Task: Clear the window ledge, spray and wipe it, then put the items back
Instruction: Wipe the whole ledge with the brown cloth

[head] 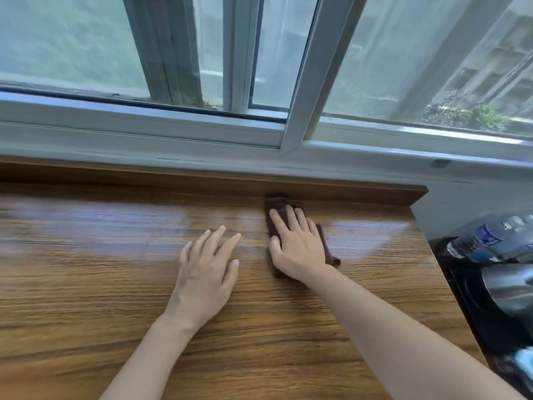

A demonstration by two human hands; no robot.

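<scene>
The wooden window ledge (101, 284) fills the lower part of the view, with a glossy sheen across its far half. A dark brown cloth (281, 202) lies flat on it near the raised back strip, right of centre. My right hand (297, 243) presses on the cloth with straight fingers, covering most of it. My left hand (206, 272) rests flat on the bare wood just to the left, fingers spread, holding nothing.
The white sliding window frame (302, 82) runs along behind the ledge. Past the ledge's right end, lower down, stand a plastic water bottle (490, 241) with a blue label, a dark shiny object (510, 290) and a black surface (473, 313).
</scene>
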